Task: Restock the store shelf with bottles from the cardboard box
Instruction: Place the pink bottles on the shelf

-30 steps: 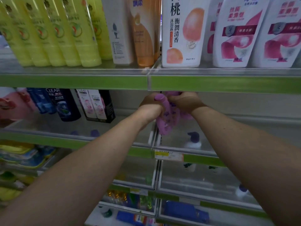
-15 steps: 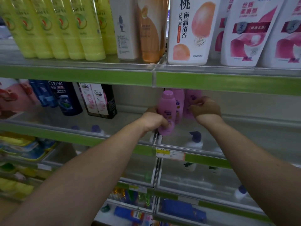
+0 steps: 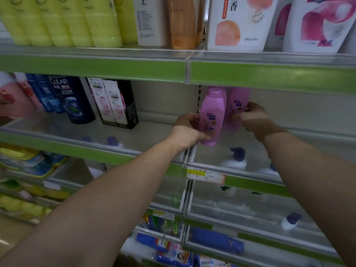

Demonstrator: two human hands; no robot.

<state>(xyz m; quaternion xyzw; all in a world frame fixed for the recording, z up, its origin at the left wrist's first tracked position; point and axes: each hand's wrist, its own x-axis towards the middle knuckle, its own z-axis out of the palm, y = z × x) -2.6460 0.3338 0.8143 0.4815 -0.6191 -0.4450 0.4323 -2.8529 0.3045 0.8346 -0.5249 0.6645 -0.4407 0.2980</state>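
Two pink bottles stand upright at the left end of the second shelf (image 3: pixel 300 132), right of the shelf divider. My left hand (image 3: pixel 189 130) grips the nearer pink bottle (image 3: pixel 212 116) around its lower part. My right hand (image 3: pixel 252 118) holds the farther pink bottle (image 3: pixel 236 108) from its right side, fingers curled on it. A third pink bottle may stand behind them; it is mostly hidden. The cardboard box is out of view.
Dark Clear shampoo bottles (image 3: pixel 75 99) and a boxed twin pack (image 3: pixel 113 105) stand on the same shelf to the left. Yellow-green bottles (image 3: pixel 81 20) and white-and-pink bottles (image 3: pixel 237 22) fill the shelf above. White pump bottles (image 3: pixel 235 160) show on lower shelves.
The bottles went from a tilted bunch in both hands to standing upright on the shelf. My hands have moved slightly apart, each staying on its own bottle. The view has moved closer.
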